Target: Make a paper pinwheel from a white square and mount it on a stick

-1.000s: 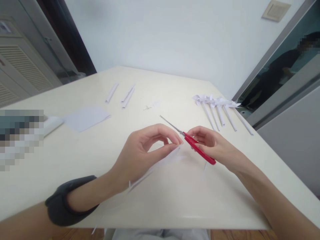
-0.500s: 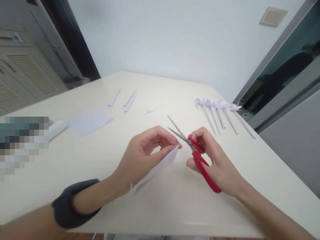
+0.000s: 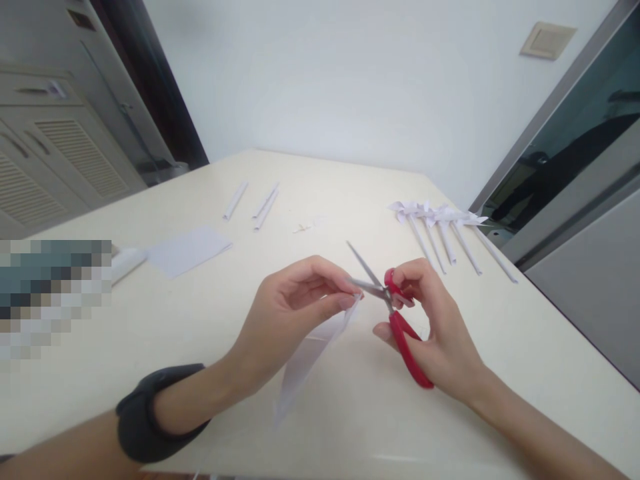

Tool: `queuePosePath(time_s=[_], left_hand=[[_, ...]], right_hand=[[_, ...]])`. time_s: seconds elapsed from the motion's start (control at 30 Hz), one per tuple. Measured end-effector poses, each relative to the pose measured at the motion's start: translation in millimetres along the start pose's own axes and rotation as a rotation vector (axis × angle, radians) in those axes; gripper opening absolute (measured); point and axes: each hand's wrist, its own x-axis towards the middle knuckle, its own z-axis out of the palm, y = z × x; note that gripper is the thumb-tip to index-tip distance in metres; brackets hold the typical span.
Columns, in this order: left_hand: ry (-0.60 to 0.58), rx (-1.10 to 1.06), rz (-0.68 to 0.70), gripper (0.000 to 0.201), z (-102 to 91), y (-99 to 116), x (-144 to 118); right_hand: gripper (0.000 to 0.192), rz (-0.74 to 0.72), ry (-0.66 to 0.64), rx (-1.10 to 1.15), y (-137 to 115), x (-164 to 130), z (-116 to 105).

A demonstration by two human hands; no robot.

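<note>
Between thumb and fingers, my left hand [image 3: 300, 307] pinches a sheet of white paper [image 3: 310, 363] near one corner; the paper hangs below it, tilted and partly folded. My right hand [image 3: 435, 327] grips a pair of red-handled scissors [image 3: 407, 350], fingers through the loops. The blades are spread apart and point left. The lower blade lies at my left fingertips, close to the pinched corner; whether it touches the paper I cannot tell. A dark band [image 3: 160, 413] is around my left wrist.
Several paper pinwheels [image 3: 440, 217] on rolled sticks lie at the right. Rolled paper tubes [image 3: 265, 207] lie at the back left, near stacked paper sheets [image 3: 193, 250]. Small scraps [image 3: 303, 228] lie mid-table. A blurred-out object [image 3: 45, 287] is at the left edge.
The scissors have opened wider and turned, their lower blade now beside my left fingertips. The paper's lower end has swung downward and shows more of its face. The view has shifted slightly.
</note>
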Motion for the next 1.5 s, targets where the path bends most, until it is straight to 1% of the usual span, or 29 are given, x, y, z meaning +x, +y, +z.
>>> queuePosePath(time_s=[0.07, 0.13, 0.27, 0.37, 0.47, 0.63, 0.73, 0.87, 1.1, 1.33, 1.5], left_hand=[[0.002, 0.008, 0.029, 0.005, 1.1, 0.9, -0.5], [-0.006, 0.048, 0.061, 0.004, 2.5, 1.7, -1.4], [-0.037, 0.105, 0.112, 0.005, 4.4, 2.1, -3.4], [-0.037, 0.120, 0.099, 0.006, 4.0, 1.9, -3.9], [-0.040, 0.109, 0.077, 0.007, 3.1, 2.0, -3.6], [-0.051, 0.051, 0.011, 0.004, 3.2, 1.6, -3.8], [-0.053, 0.024, 0.002, 0.007, 3.0, 0.8, -4.1], [-0.072, -0.038, -0.010, 0.013, 2.0, -0.6, -3.6], [-0.115, -0.126, -0.043, 0.014, 2.3, -2.8, -2.4], [-0.125, -0.106, -0.030, 0.016, 2.7, -1.5, -2.1], [-0.139, -0.095, -0.030, 0.012, 3.2, 0.0, -0.2]], right_hand=[[0.034, 0.050, 0.023, 0.057, 0.8, 0.7, -1.3], [0.035, 0.065, 0.046, 0.060, 2.2, 1.3, -2.6], [0.042, -0.025, 0.022, -0.010, 4.3, 1.5, -2.1], [0.046, -0.096, -0.020, -0.063, 4.2, 0.7, -0.3], [0.050, -0.146, -0.035, -0.107, 4.5, -0.3, 0.1], [0.055, -0.212, -0.016, -0.147, 6.4, -1.0, -1.1], [0.055, -0.238, 0.002, -0.159, 6.8, -1.2, -0.7], [0.052, -0.244, 0.018, -0.193, 6.8, -0.5, 0.3], [0.045, -0.255, 0.062, -0.239, 9.3, 0.5, 1.4], [0.049, -0.235, 0.094, -0.269, 9.1, -1.5, 1.9], [0.050, -0.239, 0.101, -0.270, 8.9, -2.3, 1.4]])
